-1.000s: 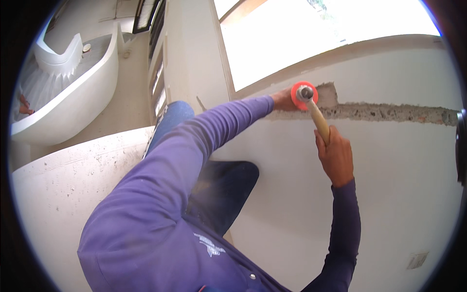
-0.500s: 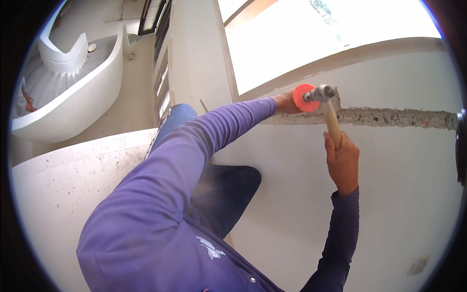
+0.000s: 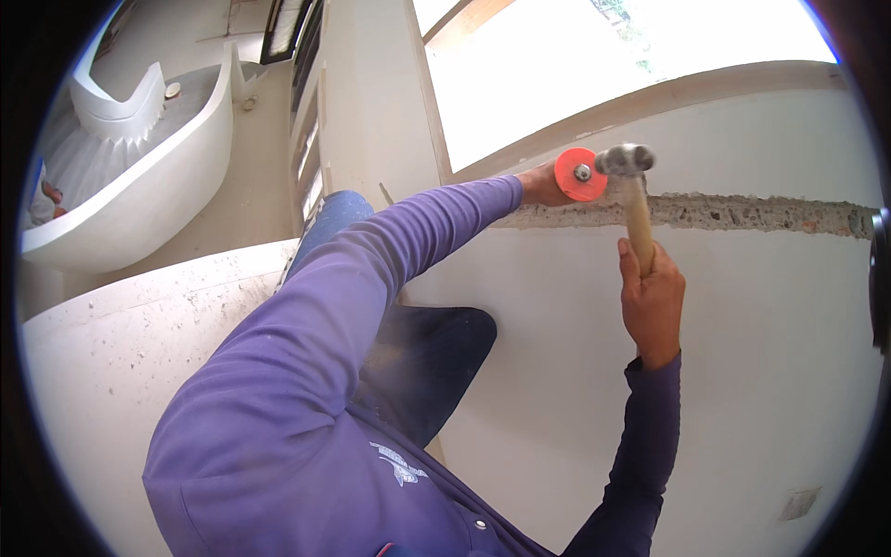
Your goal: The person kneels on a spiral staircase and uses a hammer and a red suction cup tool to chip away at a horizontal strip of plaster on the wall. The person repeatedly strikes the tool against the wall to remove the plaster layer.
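My left hand (image 3: 541, 185) is closed around a chisel fitted with a round orange-red hand guard (image 3: 568, 174). The chisel's metal striking end (image 3: 583, 173) faces me from the middle of the disc; its cutting tip is hidden behind hand and guard. My right hand (image 3: 653, 302) grips the pale wooden handle of a hammer (image 3: 639, 218). The steel hammer head (image 3: 626, 160), slightly blurred, is just right of the striking end. Behind both tools a rough groove (image 3: 742, 214) of bare masonry runs across the white wall (image 3: 742, 325), below the window.
A bright window (image 3: 575, 93) opens above the groove. To the left, a white curved ledge (image 3: 139, 343) carries scattered debris. Beyond it stands a curved white stair wall (image 3: 186, 200), with part of another person (image 3: 46, 197) behind. My bent knee (image 3: 445, 343) is close to the wall.
The hammer head has moved off the chisel's striking end, slightly up and right, uncovering that end. My left hand still holds the chisel at the groove.
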A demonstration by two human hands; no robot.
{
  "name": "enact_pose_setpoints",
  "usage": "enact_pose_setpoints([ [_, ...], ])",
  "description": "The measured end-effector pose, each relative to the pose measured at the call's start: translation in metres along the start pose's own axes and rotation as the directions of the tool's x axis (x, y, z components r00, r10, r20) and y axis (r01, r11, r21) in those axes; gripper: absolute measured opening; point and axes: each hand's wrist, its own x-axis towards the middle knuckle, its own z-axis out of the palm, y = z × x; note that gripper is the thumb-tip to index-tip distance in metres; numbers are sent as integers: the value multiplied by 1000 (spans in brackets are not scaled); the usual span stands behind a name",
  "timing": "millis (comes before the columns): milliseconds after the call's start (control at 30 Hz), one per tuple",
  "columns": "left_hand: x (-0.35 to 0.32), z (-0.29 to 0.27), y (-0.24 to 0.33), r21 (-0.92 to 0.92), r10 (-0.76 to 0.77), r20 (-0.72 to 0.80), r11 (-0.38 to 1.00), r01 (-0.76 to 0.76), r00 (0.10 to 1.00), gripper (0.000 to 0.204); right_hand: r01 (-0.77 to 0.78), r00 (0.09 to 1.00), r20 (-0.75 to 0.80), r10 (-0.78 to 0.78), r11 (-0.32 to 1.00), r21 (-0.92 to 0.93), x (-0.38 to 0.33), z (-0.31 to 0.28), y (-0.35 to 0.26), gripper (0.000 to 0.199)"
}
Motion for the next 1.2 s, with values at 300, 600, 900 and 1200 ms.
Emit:
enact_pose_setpoints([
  [300,4,19,21,178,-42,58,984,31,997,25,428,809,-491,-323,897,114,-29,-7,26,45],
  [600,4,11,11,161,-44,9,986,42,999,28,122,888,-447,107,883,453,-41,-46,-42,37],
  [900,24,7,10,95,89,44,991,-93,995,34,36,998,-41,-38,999,-36,-4,7,29,42],
  [1200,12,9,24,174,-119,59,979,107,991,33,551,727,-687,-15,610,570,-34,-54,-45,55],
])
